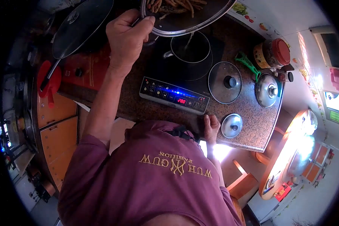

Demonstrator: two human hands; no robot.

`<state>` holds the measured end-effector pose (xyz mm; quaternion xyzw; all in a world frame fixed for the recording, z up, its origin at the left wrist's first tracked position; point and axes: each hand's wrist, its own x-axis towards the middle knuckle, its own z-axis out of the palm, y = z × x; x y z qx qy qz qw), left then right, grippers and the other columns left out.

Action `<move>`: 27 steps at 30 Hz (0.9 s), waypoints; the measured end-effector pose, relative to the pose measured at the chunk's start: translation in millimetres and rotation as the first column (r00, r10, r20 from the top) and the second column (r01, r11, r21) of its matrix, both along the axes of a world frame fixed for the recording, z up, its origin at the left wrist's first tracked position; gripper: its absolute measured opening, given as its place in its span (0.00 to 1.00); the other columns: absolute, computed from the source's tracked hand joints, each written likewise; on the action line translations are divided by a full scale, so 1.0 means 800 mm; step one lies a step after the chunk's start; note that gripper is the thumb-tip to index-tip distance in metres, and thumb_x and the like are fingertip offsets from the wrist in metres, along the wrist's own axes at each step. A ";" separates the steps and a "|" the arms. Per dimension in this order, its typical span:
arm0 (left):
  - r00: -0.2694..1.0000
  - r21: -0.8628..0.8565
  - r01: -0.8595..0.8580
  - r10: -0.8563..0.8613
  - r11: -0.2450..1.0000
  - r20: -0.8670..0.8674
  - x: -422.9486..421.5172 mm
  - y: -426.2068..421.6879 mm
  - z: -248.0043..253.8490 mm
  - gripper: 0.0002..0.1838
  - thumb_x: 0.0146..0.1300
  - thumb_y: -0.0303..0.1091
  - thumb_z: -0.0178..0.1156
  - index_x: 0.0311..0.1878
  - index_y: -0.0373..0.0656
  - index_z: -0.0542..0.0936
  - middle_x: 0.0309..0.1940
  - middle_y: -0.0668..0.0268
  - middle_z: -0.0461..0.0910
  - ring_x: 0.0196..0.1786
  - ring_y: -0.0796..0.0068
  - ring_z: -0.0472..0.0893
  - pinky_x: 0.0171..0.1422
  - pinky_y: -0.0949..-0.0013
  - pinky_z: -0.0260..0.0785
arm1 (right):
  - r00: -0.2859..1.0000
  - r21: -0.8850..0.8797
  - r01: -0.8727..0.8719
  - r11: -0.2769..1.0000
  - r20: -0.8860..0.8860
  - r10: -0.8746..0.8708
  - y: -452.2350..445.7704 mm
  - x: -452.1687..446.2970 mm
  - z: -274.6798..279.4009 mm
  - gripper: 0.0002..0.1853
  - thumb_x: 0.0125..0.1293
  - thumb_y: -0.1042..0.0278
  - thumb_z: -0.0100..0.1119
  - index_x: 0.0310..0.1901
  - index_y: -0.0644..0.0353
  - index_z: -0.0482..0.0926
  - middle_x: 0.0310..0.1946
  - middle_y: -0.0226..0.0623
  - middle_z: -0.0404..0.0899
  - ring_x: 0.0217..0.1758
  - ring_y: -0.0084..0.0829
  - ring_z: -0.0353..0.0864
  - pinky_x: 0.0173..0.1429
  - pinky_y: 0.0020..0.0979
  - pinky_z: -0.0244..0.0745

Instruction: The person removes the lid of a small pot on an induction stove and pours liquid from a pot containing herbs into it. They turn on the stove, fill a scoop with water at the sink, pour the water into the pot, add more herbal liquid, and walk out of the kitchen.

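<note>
My left hand [130, 35] is closed around the side handle of a pan [177, 32] with a metal rim, raised at the top of the view. Browned food strips [177, 5] lie in the pan. Below it, a small pot [192, 58] stands on an induction cooker [173, 96] whose display reads 200. A thin pale streak runs from under the pan's rim into the pot; I cannot tell whether it is liquid. At the counter's front edge, near the cooker's corner, my right hand [211, 127] has its fingers curled, with nothing visible in them.
Glass lids [225, 83], [231, 125] and a steel lid [267, 90] lie right of the cooker. Beyond are a green-handled utensil [248, 64] and a red-capped jar [275, 53]. A wok lid [81, 28] and red strainer-like item [49, 81] are left; a dining table [286, 154] stands right.
</note>
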<state>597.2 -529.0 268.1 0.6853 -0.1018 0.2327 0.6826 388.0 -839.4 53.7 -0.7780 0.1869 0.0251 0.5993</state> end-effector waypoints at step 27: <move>0.999 0.051 -0.012 0.011 0.999 0.032 -0.002 0.001 0.011 0.07 0.60 0.28 0.61 0.26 0.43 0.80 0.14 0.74 0.74 0.18 0.89 0.71 0.22 0.83 0.61 | 0.999 0.007 -0.001 1.000 0.052 0.001 0.005 0.002 0.009 0.14 0.63 0.64 0.62 0.28 0.66 0.73 0.23 0.27 0.74 0.30 0.18 0.67 0.34 0.25 0.66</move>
